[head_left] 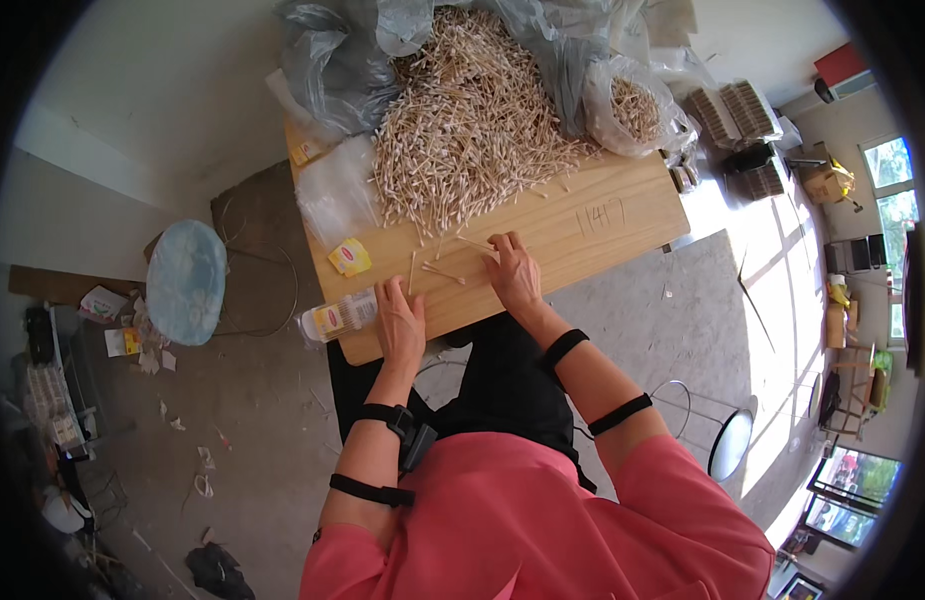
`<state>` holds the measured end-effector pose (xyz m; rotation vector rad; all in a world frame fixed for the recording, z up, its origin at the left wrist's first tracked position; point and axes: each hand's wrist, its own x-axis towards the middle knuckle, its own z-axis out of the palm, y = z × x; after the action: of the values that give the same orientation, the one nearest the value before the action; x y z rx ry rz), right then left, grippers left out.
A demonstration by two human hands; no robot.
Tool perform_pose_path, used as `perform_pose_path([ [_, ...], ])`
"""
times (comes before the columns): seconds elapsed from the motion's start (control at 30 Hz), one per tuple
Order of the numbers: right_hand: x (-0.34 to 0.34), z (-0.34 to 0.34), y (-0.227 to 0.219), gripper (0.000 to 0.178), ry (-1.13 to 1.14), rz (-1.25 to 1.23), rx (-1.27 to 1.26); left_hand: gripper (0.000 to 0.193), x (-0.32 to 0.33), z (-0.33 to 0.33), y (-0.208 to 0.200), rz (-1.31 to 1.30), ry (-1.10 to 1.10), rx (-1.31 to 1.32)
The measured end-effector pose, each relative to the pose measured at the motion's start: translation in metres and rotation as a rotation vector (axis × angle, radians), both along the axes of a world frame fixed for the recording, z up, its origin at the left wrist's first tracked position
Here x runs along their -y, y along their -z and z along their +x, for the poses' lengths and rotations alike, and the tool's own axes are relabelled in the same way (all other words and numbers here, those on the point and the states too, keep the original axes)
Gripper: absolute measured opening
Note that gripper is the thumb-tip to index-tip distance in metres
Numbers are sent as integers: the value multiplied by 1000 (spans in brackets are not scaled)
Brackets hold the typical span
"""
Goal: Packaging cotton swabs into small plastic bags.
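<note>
- The desk (602, 215) is pale yellow wood with a faint grain.
- The cotton swabs (467, 120) have tan sticks and white tips.
- The far plastic bags (332, 60) are grey and see-through.
- The left stool (186, 281) is light blue, mottled.
- The near shirt (522, 520) is plain pink.
- The small label (349, 257) is yellow.

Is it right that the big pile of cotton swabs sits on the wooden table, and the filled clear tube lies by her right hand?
Not quite. The head view shows the clear tube beside the left hand, at the table's near left edge. The right hand rests among loose swabs. The swab pile is on the table.
</note>
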<state>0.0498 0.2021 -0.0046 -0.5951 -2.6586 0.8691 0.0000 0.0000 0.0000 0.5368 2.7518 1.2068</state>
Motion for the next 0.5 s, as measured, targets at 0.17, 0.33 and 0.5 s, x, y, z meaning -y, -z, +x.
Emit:
perform_pose_path([
  [0.17,28,5,-9,16,-264,-6,-4,13,-1,-7,11,-91,-96,-33],
  [0.33,25,2,9,10,-159,-67,16,11,30,13,5,-114,95,-76],
  [0.5,21,4,1,8,-376,-37,-118,15,24,21,3,-161,308,-164],
])
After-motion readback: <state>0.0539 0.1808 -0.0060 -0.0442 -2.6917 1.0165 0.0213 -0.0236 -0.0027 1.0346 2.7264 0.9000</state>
